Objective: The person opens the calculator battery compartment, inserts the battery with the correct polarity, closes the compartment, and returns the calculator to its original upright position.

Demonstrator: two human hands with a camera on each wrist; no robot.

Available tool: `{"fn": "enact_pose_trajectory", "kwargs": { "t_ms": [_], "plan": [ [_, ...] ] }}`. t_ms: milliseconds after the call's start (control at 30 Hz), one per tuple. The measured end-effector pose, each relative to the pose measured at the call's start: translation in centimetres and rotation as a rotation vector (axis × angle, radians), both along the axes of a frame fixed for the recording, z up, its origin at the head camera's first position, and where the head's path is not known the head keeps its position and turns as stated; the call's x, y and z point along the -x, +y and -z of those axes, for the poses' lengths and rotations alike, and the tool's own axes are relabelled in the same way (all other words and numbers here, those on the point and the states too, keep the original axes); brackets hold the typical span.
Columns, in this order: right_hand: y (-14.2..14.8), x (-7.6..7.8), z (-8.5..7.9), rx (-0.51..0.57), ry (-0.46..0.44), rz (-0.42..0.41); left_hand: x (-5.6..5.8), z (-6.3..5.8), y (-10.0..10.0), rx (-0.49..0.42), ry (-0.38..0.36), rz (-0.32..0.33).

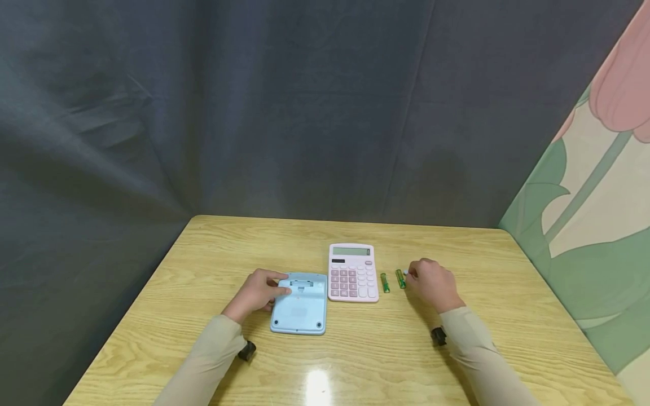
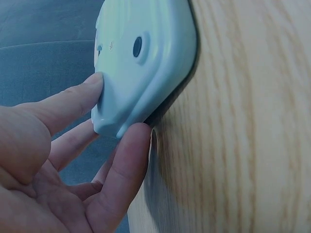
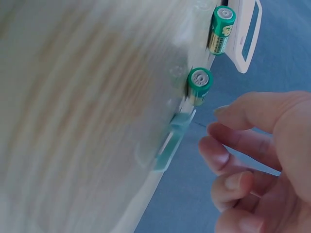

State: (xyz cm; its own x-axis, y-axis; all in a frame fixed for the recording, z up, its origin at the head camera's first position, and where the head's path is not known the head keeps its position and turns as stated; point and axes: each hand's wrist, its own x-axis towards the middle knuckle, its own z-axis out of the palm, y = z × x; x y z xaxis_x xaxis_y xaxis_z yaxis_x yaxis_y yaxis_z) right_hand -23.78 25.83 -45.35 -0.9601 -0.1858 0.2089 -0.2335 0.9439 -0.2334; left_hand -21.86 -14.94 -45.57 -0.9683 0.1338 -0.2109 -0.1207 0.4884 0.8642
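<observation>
A light blue calculator [image 1: 298,307] lies face down, its battery slot [image 1: 302,283] uncovered near the far edge. My left hand [image 1: 257,291] grips its left side; in the left wrist view the thumb [image 2: 73,102] presses on the back and a finger [image 2: 126,170] is at the lower edge. Two green batteries, a left one [image 1: 385,283] and a right one [image 1: 400,279], lie on the table. Beside them is a small light blue battery cover [image 3: 170,143]. My right hand [image 1: 431,283] hovers by this cover, fingers loosely bent and holding nothing in the right wrist view.
Between the blue calculator and the batteries, a pink calculator [image 1: 352,273] lies face up with its display lit. The wooden table [image 1: 386,361] meets a dark curtain [image 1: 325,113] at the back and a flower-patterned surface [image 1: 584,225] at the right.
</observation>
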Motion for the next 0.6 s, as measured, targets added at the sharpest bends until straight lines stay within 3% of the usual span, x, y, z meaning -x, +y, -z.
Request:
{"fn": "enact_pose_trajectory", "kwargs": {
  "t_ms": [600],
  "plan": [
    [-1.4, 1.1, 0.1, 0.028, -0.126, 0.028, 0.0, 0.2, -0.2, 0.002, 0.006, 0.013]
  ]
}}
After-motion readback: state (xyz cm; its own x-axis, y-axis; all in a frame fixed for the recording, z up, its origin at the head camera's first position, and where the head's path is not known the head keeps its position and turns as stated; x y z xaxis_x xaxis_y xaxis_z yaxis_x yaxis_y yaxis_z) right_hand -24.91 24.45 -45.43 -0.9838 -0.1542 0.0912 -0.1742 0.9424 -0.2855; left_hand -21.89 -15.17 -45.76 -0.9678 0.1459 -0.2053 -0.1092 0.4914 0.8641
